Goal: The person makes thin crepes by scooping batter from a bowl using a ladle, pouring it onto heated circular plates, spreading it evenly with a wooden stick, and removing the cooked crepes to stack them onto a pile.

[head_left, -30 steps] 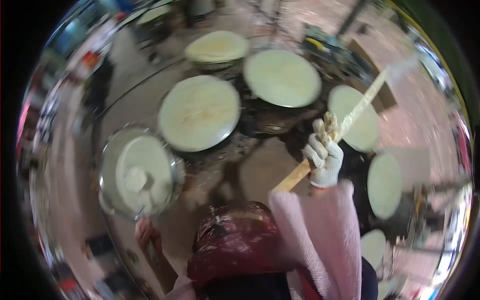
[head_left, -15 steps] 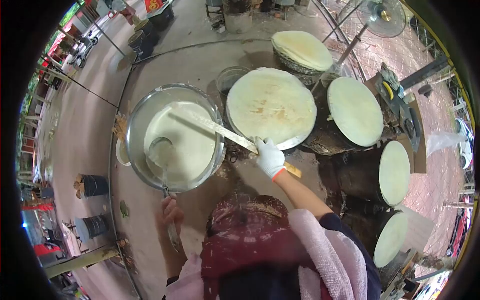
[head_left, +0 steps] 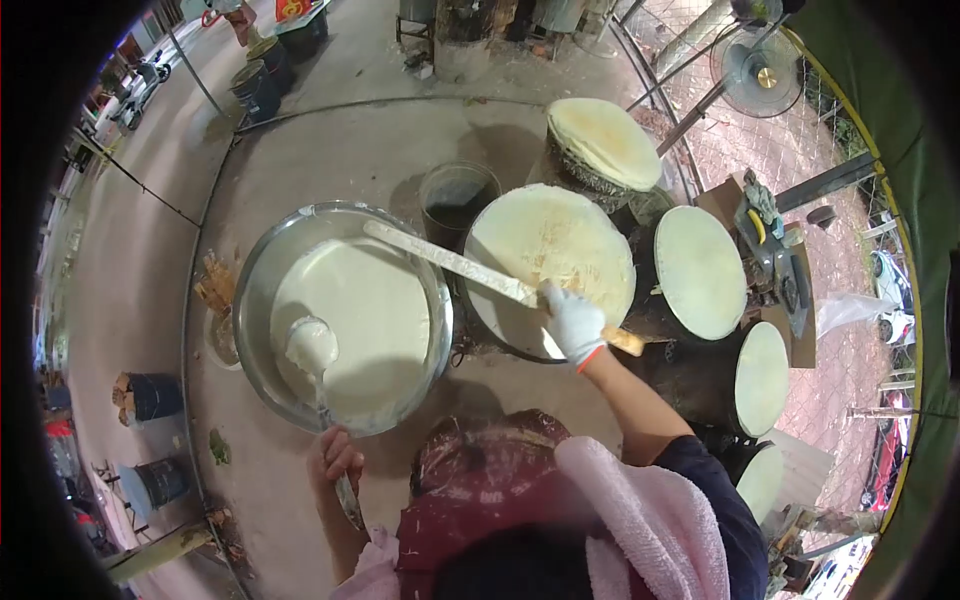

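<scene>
1 fan (head_left: 757, 75) stands by wire fencing (head_left: 842, 385) beside grey floor (head_left: 330, 150)

A wide round silver metal basin (head_left: 254, 310) stands at left on the grey floor (head_left: 330, 150), thick white batter (head_left: 365, 325) in it. The bowl of a long-handled metal ladle (head_left: 322, 392) is at the batter's left part. A long flat wooden stick (head_left: 450, 262) slants from above the basin's right part across a large round pale sheet (head_left: 550, 232). Behind that sheet stands a dark round bucket (head_left: 455, 200); farther right rises a stack of round cream sheets (head_left: 603, 142). Three smaller round pale sheets (head_left: 700, 272) curve down the right side.
</scene>
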A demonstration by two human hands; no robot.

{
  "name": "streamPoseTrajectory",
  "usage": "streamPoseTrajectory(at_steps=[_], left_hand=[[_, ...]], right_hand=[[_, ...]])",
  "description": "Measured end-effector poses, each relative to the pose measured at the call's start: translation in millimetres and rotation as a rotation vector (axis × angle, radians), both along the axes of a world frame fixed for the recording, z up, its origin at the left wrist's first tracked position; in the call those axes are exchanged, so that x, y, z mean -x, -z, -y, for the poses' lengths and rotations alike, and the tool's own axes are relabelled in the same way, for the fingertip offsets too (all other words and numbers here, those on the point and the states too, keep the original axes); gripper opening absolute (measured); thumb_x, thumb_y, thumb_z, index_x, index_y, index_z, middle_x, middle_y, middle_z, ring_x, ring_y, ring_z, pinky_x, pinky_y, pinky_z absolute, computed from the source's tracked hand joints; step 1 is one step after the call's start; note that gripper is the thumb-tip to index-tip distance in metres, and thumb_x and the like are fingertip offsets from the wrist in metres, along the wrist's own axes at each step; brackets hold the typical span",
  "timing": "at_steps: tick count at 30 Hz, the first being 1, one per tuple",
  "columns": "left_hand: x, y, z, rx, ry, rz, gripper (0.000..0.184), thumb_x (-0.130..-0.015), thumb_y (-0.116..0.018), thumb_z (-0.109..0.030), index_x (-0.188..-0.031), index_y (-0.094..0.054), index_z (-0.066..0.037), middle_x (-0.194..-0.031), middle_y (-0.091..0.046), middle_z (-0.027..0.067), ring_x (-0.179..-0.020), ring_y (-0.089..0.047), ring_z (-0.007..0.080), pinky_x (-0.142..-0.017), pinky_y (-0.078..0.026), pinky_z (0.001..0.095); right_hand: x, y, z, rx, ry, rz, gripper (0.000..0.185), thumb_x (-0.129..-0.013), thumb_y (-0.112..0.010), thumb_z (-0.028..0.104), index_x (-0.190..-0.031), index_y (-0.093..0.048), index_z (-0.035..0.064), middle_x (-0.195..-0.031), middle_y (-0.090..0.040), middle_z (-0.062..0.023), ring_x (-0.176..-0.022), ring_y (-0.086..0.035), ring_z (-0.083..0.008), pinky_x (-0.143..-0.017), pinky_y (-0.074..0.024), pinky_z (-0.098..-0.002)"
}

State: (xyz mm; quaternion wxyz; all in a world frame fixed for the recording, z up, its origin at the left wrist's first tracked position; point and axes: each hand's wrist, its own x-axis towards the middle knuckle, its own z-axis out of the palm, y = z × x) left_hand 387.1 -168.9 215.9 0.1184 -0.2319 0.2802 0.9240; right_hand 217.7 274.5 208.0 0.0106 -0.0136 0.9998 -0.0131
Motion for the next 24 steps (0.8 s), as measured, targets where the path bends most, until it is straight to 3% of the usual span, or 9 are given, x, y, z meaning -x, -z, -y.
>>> streamPoseTrajectory(at_steps=[3, 7, 10, 12, 13, 16, 17, 20, 24], left_hand=[[-0.1, 27.1, 6.0, 0.09, 0.023, -0.076, 0.027, -0.097, -0.044, -0.009, -0.122, -0.05, 0.001, -0.073, -0.042, -0.0062, -0.051, -0.043, 0.0016, -0.056, -0.046, 0.0216], [26.6, -1.8, -27.9, -0.071, 0.006, -0.099, 0.027, -0.097, -0.043, -0.01, -0.121, -0.049, 0.001, -0.07, -0.038, -0.0076, -0.047, -0.039, -0.0001, -0.052, -0.043, 0.019], [48.2, -26.8, -59.7, 0.005, -0.013, 0.094, 0.021, -0.099, -0.041, -0.013, -0.113, -0.051, -0.001, -0.066, -0.036, -0.0096, -0.041, -0.034, -0.0003, -0.048, -0.038, 0.0174], [64.9, -52.2, -93.3, 0.045, -0.12, 0.234, 0.015, -0.099, -0.038, -0.015, -0.085, -0.043, -0.011, -0.057, -0.031, -0.0095, -0.036, -0.029, 0.0012, -0.041, -0.028, 0.0187], [73.1, -57.8, -108.7, 0.065, -0.177, 0.303, 0.028, -0.099, -0.037, -0.016, -0.072, -0.039, -0.017, -0.052, -0.029, -0.0095, -0.033, -0.027, 0.002, -0.037, -0.022, 0.0193], [75.0, -48.4, -134.5, 0.21, -0.137, 0.237, 0.026, -0.1, -0.037, -0.018, -0.075, -0.041, -0.015, -0.053, -0.03, -0.0102, -0.032, -0.028, 0.0012, -0.035, -0.022, 0.0182], [77.0, -51.8, -146.5, 0.203, -0.155, 0.263, 0.025, -0.1, -0.037, -0.018, -0.076, -0.041, -0.015, -0.053, -0.031, -0.0102, -0.032, -0.028, 0.0012, -0.035, -0.022, 0.0182], [80.1, -62.7, -172.4, 0.08, -0.231, 0.269, 0.023, -0.101, -0.037, -0.02, -0.081, -0.043, -0.013, -0.054, -0.032, -0.01, -0.032, -0.03, 0.001, -0.035, -0.023, 0.0178], [65.7, -54.9, -201.0, -0.228, -0.335, 0.054, 0.018, -0.102, -0.035, -0.02, -0.089, -0.042, -0.011, -0.06, -0.039, -0.0067, -0.036, -0.037, 0.0031, -0.044, -0.033, 0.0229]], right_hand=[[44.1, -78.1, -27.1, 0.016, -0.073, -0.091, 0.022, -0.08, -0.061, 0.023, -0.102, -0.062, 0.0184, -0.082, -0.065, -0.0104, -0.077, -0.065, -0.0318, -0.066, -0.0515, -0.0442], [131.9, -165.0, -61.1, 0.04, -0.106, -0.159, 0.02, -0.081, -0.059, 0.021, -0.098, -0.067, 0.0156, -0.086, -0.068, -0.0121, -0.08, -0.067, -0.0319, -0.07, -0.0524, -0.0427], [203.9, -218.5, -98.0, 0.038, -0.245, -0.276, 0.023, -0.078, -0.057, 0.016, -0.098, -0.069, 0.0112, -0.087, -0.068, -0.0185, -0.083, -0.066, -0.0358, -0.075, -0.0517, -0.0434], [250.7, -246.6, -126.5, -0.008, -0.185, -0.261, 0.029, -0.077, -0.057, 0.016, -0.103, -0.069, 0.0105, -0.086, -0.068, -0.0191, -0.084, -0.065, -0.0372, -0.077, -0.0516, -0.0428], [268.1, -259.0, -139.3, 0.063, -0.16, -0.314, 0.029, -0.077, -0.059, 0.016, -0.103, -0.069, 0.0095, -0.083, -0.068, -0.018, -0.079, -0.066, -0.034, -0.072, -0.0523, -0.0408], [306.7, -289.4, -188.5, 0.471, 0.097, -0.231, 0.03, -0.075, -0.064, 0.014, -0.103, -0.069, 0.0073, -0.072, -0.066, -0.0111, -0.06, -0.063, -0.0207, -0.056, -0.051, -0.0329], [324.5, -284.8, -218.9, 0.65, 0.112, -0.261, 0.031, -0.073, -0.067, 0.009, -0.104, -0.069, 0.0047, -0.066, -0.061, -0.0054, -0.051, -0.056, -0.0124, -0.045, -0.0444, -0.028], [377.9, -225.1, -305.8, 1.227, 0.216, -0.422, 0.035, -0.073, -0.066, 0.004, -0.108, -0.066, 0.0023, -0.065, -0.058, -0.0037, -0.047, -0.052, -0.0121, -0.042, -0.0406, -0.0281], [381.5, -121.2, -363.5, 1.597, 0.375, -0.456, 0.026, -0.075, -0.062, -0.003, -0.1, -0.063, -0.0004, -0.062, -0.055, -0.0024, -0.046, -0.05, -0.0111, -0.041, -0.0374, -0.0263]])
